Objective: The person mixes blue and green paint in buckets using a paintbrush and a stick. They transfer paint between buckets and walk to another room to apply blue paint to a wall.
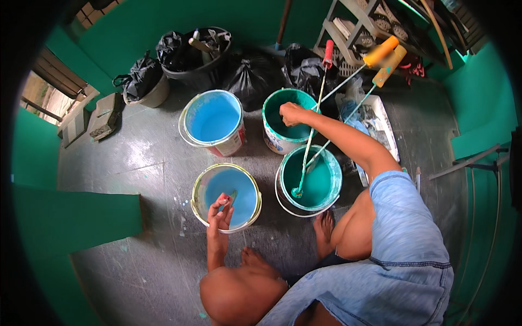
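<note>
- In the head view, I see the left hand (218, 213) over the lower left bucket (198, 195), its fingers bent upward with a thin strip (233, 196) beside their tips; I cannot tell whether they grasp it.
- That bucket stands on the floor (157, 187) and holds pale blue liquid (246, 200).
- I see the right hand (292, 114) above the upper right bucket (278, 142), its fingers curled in; what they grasp, if anything, I cannot tell.
- The lower right bucket (335, 173) holds green liquid; a red-ended rod (321, 89) and a yellow-ended rod (361, 101) slant into it.
- I see the upper left bucket (225, 145), with bright blue liquid, just beside the upper right one.
- Black bags (250, 79) sit behind the buckets.
</note>
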Available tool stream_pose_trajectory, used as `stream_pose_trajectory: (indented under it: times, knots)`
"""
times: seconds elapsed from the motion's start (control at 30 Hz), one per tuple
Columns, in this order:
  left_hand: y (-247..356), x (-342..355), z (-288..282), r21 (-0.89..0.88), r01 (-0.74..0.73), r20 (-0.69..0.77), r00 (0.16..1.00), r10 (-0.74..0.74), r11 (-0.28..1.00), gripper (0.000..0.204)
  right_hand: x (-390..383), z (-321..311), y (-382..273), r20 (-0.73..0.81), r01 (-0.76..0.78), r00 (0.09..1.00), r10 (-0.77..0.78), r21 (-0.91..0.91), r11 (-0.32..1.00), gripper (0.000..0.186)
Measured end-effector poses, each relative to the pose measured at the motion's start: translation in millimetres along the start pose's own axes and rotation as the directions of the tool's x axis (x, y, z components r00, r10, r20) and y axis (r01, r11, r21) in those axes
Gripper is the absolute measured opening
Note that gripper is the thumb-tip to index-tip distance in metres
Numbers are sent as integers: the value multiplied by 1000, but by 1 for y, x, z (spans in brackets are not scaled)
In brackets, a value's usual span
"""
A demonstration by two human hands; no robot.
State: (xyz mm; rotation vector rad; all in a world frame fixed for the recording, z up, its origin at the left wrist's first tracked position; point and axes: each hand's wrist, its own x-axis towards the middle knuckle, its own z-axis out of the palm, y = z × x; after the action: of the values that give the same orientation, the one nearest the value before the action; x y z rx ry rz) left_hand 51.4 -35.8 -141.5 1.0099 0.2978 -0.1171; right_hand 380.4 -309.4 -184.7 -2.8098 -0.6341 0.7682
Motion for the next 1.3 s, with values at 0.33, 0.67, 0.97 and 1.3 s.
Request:
stream_pose_trajectory:
  times: [0.33, 0.67, 0.97, 1.3]
  knots:
    - [2, -5, 2, 39, -32, 4, 999, 32, 999, 38, -64, -99, 19, -196, 177, 964, -180, -31, 984, 21]
    - [3, -5, 3, 25, -21, -10, 1000, 22, 999, 34, -85, -99, 27, -19, 224, 969, -247, 493, 841, 29]
    - [4, -4, 7, 58, -5, -20, 1000, 6, 998, 38, -90, -73, 32, 62, 45, 988, -139, 753, 657, 31]
    - [4, 0, 7, 39, -17, -17, 1000, 17, 999, 35, -83, -69, 34, 29, 76, 990, -142, 730, 680, 27]
